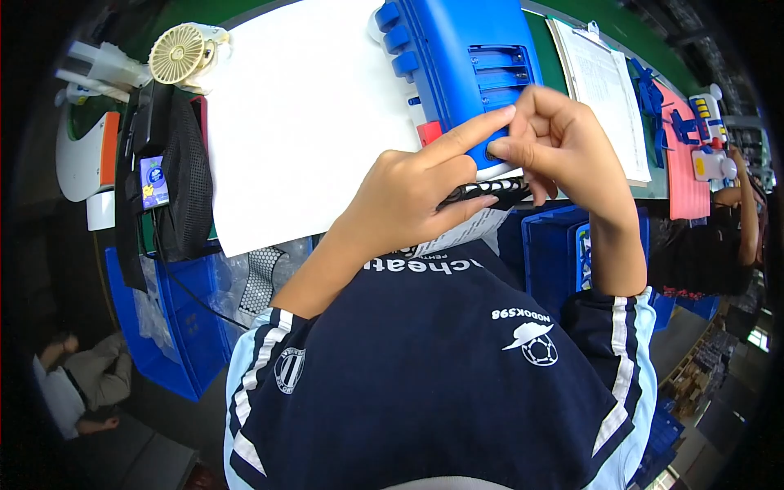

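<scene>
A blue plastic case (457, 49) with a ribbed, slotted panel lies at the top centre, its white-edged near end towards me. My left hand (420, 184) is at that end, index finger stretched across the blue surface and thumb lower down at the near edge, apparently gripping it. My right hand (563, 139) is bent over the same corner, thumb and forefinger pinched close together beside the left fingertip. Whatever small thing lies in the pinch is hidden. A dark round spot on the case shows by the right thumb. Below the left hand is a black-and-white patterned part (510, 189).
A white sheet (302, 106) covers the table's left side. Around it are a cream fan (177, 54), a black mesh pouch (186, 180) and a lit small screen (153, 181). To the right lie a clipboard (604, 98) and pink foam (686, 184). Blue bins (192, 343) stand below.
</scene>
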`<action>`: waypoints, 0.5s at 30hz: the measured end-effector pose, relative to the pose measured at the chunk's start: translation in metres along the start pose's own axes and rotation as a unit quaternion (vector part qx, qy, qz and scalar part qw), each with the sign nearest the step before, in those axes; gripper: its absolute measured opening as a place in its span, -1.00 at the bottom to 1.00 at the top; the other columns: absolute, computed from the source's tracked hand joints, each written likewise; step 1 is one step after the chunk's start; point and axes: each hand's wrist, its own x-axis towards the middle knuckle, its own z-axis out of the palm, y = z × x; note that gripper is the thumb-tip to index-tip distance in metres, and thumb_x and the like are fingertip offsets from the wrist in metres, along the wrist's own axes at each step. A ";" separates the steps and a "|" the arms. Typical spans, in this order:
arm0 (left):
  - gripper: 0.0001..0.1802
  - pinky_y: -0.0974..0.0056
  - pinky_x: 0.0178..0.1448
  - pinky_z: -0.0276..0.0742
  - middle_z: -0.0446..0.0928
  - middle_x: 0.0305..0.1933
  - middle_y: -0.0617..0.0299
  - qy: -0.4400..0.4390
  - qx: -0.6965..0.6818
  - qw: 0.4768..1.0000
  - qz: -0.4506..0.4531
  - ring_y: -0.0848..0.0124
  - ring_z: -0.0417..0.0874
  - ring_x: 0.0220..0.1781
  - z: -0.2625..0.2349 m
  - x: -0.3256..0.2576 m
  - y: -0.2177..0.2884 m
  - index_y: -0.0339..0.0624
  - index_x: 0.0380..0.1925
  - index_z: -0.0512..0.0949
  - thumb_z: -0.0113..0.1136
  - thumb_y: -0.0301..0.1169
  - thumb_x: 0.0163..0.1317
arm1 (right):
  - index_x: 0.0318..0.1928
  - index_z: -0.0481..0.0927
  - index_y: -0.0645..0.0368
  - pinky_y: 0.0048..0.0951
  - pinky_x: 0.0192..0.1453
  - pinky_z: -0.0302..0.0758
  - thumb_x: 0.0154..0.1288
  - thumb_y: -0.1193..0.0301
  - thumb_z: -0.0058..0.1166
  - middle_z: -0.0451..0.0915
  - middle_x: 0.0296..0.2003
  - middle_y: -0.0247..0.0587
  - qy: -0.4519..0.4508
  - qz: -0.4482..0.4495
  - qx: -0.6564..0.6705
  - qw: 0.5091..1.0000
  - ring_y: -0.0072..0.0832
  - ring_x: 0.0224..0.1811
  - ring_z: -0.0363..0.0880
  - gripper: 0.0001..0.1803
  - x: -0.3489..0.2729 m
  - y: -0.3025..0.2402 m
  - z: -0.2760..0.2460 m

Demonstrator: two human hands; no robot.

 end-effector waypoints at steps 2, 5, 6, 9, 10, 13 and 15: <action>-0.68 0.41 -0.53 0.44 0.35 0.13 0.11 -0.003 -0.002 1.000 0.003 0.34 0.58 -0.50 0.000 0.001 -0.001 -0.21 -0.65 0.31 0.30 -0.35 -0.14 | -0.46 0.32 0.24 -0.77 -0.78 0.21 0.10 0.44 0.12 0.42 -0.76 -0.34 -0.001 0.002 -0.009 1.000 -0.71 -0.82 0.37 -0.77 0.003 -0.001 -0.002; -0.70 0.43 -0.45 0.46 0.41 0.06 0.00 0.002 -0.004 1.000 -0.007 0.35 0.61 -0.50 -0.001 0.004 -0.002 -0.18 -0.75 0.34 0.32 -0.38 -0.18 | -0.44 0.28 0.22 -0.75 -0.81 0.19 0.11 0.44 0.11 0.41 -0.80 -0.34 -0.008 0.000 -0.005 1.000 -0.68 -0.84 0.37 -0.75 0.009 0.002 -0.005; -0.70 0.43 -0.45 0.46 0.42 0.05 -0.01 -0.001 -0.013 1.000 -0.005 0.34 0.61 -0.49 -0.002 0.005 -0.004 -0.19 -0.74 0.35 0.32 -0.38 -0.18 | -0.42 0.27 0.22 -0.74 -0.82 0.18 0.12 0.44 0.10 0.41 -0.80 -0.33 -0.016 -0.004 0.008 1.000 -0.67 -0.85 0.37 -0.75 0.010 0.004 -0.006; -0.73 0.39 -0.39 0.50 0.42 0.03 -0.04 -0.015 -0.022 1.000 0.010 0.31 0.62 -0.45 -0.008 0.005 -0.006 -0.25 -0.70 0.39 0.31 -0.39 -0.17 | -0.39 0.25 0.21 -0.72 -0.80 0.26 0.16 0.44 0.04 0.42 -0.79 -0.33 -0.006 -0.011 0.073 0.997 -0.64 -0.82 0.40 -0.78 0.009 0.003 -0.004; -0.75 0.38 -0.37 0.51 0.42 0.03 -0.04 -0.026 -0.010 0.999 0.021 0.31 0.62 -0.45 -0.009 0.006 0.000 -0.26 -0.69 0.41 0.29 -0.38 -0.14 | -0.39 0.24 0.20 -0.72 -0.78 0.30 0.18 0.45 0.01 0.42 -0.76 -0.33 -0.005 -0.016 0.118 0.993 -0.63 -0.80 0.42 -0.79 0.006 0.005 -0.008; -0.80 0.36 -0.45 0.50 0.43 0.03 0.00 -0.009 0.011 0.997 0.070 0.36 0.57 -0.54 -0.007 0.002 -0.004 -0.24 -0.66 0.45 0.26 -0.38 -0.13 | -0.41 0.20 0.18 -0.66 -0.73 0.32 0.12 0.54 -0.07 0.38 -0.74 -0.30 0.023 -0.023 0.148 0.988 -0.56 -0.80 0.40 -0.84 0.005 0.004 -0.007; -0.81 0.34 -0.47 0.48 0.45 0.01 0.09 -0.017 0.027 0.998 0.054 0.37 0.53 -0.57 -0.008 -0.004 -0.004 -0.23 -0.62 0.48 0.25 -0.36 -0.13 | -0.42 0.20 0.18 -0.65 -0.72 0.27 0.11 0.53 -0.08 0.38 -0.73 -0.29 0.039 -0.023 0.157 0.987 -0.54 -0.80 0.38 -0.85 0.005 0.008 -0.001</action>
